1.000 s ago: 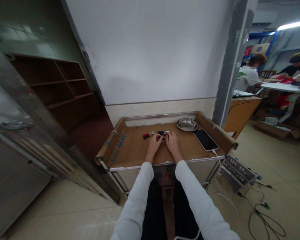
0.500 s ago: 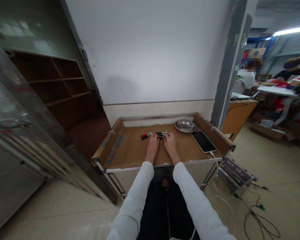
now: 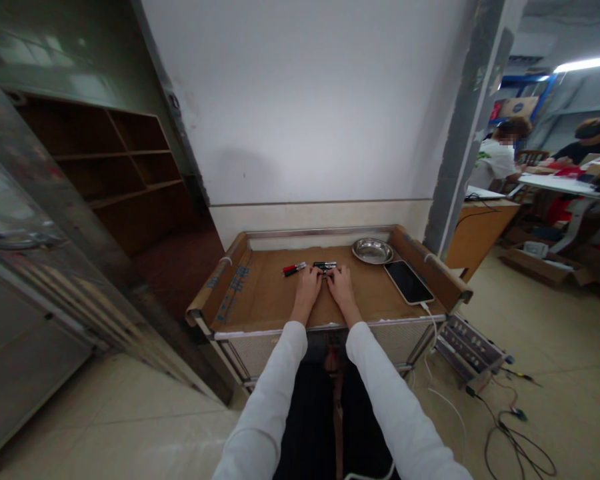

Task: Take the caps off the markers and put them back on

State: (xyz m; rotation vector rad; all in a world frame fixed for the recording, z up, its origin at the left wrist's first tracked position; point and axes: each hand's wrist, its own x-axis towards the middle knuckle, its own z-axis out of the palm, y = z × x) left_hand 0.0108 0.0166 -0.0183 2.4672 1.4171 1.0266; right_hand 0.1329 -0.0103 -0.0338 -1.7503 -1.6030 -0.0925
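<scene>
My left hand and my right hand meet over the middle of the cardboard-lined cart top. Both have their fingers bent and closed at the two ends of a dark, slim thing that looks like a black pen; fingers cover most of it. Just beyond the fingertips lie black pens with silvery parts, side by side. To the left of my left hand, a red pen and a black pen rest close together.
A round steel dish sits at the back right of the cart. In front of it lies a phone with a white cable. Raised cardboard-wrapped sides bound the cart. An electrical box and loose cables are on the floor at right; two people sit farther off.
My hands stay almost in place, fingertips shifting slightly around the dark pen. The pens on the cardboard lie as before. The whole view has shifted a little.
</scene>
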